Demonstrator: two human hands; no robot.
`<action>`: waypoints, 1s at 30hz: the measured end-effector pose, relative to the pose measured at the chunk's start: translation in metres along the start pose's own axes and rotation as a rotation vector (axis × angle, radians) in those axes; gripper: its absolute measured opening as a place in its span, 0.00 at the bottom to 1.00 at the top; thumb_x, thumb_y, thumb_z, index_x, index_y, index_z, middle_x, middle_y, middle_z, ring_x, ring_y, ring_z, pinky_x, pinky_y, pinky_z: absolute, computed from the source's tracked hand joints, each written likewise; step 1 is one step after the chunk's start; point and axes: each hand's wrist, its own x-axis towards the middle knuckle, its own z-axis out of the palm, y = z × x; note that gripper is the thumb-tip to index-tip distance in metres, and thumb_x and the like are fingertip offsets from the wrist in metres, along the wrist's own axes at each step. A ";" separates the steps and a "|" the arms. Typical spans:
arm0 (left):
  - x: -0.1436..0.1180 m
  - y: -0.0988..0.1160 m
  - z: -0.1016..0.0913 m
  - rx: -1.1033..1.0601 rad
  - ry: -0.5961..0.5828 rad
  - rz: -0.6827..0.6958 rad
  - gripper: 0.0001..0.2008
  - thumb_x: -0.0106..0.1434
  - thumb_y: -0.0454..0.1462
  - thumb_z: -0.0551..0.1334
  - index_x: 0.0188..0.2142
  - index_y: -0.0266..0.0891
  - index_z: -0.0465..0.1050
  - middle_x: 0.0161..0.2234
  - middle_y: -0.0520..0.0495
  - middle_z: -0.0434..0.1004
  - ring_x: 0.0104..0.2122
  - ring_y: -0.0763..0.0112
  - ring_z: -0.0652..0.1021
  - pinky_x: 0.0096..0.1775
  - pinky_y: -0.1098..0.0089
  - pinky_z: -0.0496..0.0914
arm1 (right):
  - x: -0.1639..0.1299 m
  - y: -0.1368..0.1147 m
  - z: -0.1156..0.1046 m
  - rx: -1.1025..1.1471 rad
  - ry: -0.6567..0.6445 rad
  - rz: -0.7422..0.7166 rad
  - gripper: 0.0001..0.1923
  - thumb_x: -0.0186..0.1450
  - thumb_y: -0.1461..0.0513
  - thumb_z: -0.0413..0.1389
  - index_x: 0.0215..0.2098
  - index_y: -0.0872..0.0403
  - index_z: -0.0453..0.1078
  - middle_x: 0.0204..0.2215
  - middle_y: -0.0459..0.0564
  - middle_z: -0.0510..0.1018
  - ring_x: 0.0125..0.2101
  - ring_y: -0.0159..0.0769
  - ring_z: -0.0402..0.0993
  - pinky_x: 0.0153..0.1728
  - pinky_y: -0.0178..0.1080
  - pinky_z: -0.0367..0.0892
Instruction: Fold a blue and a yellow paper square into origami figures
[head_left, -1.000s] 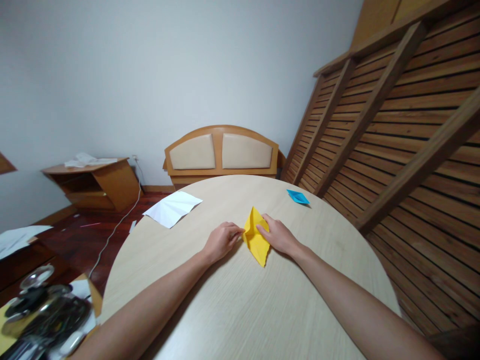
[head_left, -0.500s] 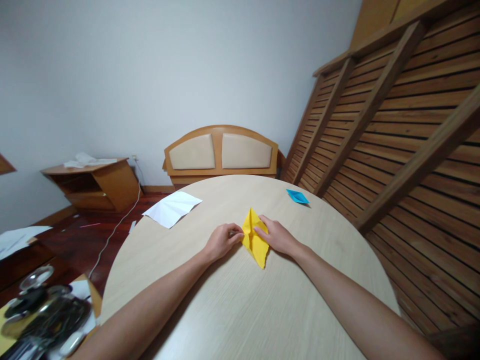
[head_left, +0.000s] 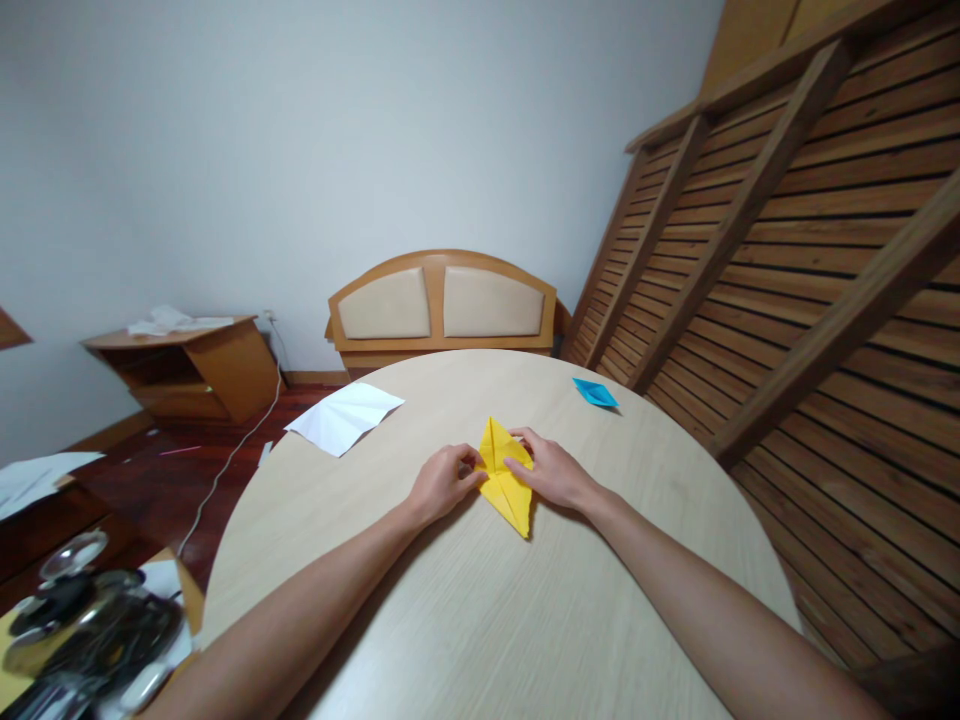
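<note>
A folded sheet of yellow paper (head_left: 508, 488), diamond-shaped with crease lines, is held over the middle of the round table (head_left: 480, 620). My left hand (head_left: 448, 478) pinches its left edge between thumb and fingers. On the opposite edge, my right hand (head_left: 551, 470) grips the paper, thumb on top and fingers behind, partly hidden. A small blue folded paper (head_left: 596, 393) lies toward the table's far right. At the far left rests a creased white sheet (head_left: 345, 415), its corner reaching the table edge.
Slatted wooden panels (head_left: 810, 260) lean close along the right side. Beyond the table stands a headboard (head_left: 442, 300). A wooden cabinet (head_left: 187, 370) with papers on top is at the left, and a cable (head_left: 223, 470) runs over the floor. Cluttered items (head_left: 97, 630) sit at lower left.
The yellow paper's top point has tipped slightly left, and its surface looks more spread and flatter. Both hands keep hold, with small finger shifts. The blue and white papers have not moved.
</note>
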 end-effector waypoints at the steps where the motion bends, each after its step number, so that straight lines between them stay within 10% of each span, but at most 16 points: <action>1: 0.000 0.000 0.000 0.017 0.005 -0.002 0.07 0.60 0.38 0.66 0.38 0.40 0.74 0.38 0.46 0.79 0.39 0.62 0.77 0.41 0.65 0.69 | 0.000 0.001 -0.001 -0.009 0.008 -0.008 0.21 0.65 0.60 0.57 0.55 0.52 0.65 0.46 0.54 0.79 0.43 0.42 0.76 0.42 0.38 0.66; 13: -0.004 0.011 -0.006 0.124 -0.012 0.049 0.05 0.62 0.39 0.64 0.33 0.41 0.73 0.33 0.48 0.78 0.36 0.63 0.76 0.39 0.66 0.67 | 0.004 0.007 -0.004 -0.182 0.032 -0.010 0.06 0.64 0.58 0.57 0.34 0.52 0.72 0.33 0.49 0.80 0.32 0.37 0.74 0.33 0.35 0.61; 30: -0.005 0.020 -0.009 0.210 -0.070 0.091 0.03 0.63 0.38 0.64 0.35 0.40 0.74 0.33 0.47 0.78 0.34 0.64 0.76 0.38 0.67 0.67 | 0.002 -0.003 0.001 -0.128 0.072 -0.014 0.05 0.63 0.60 0.57 0.36 0.52 0.68 0.27 0.44 0.76 0.27 0.34 0.71 0.30 0.34 0.59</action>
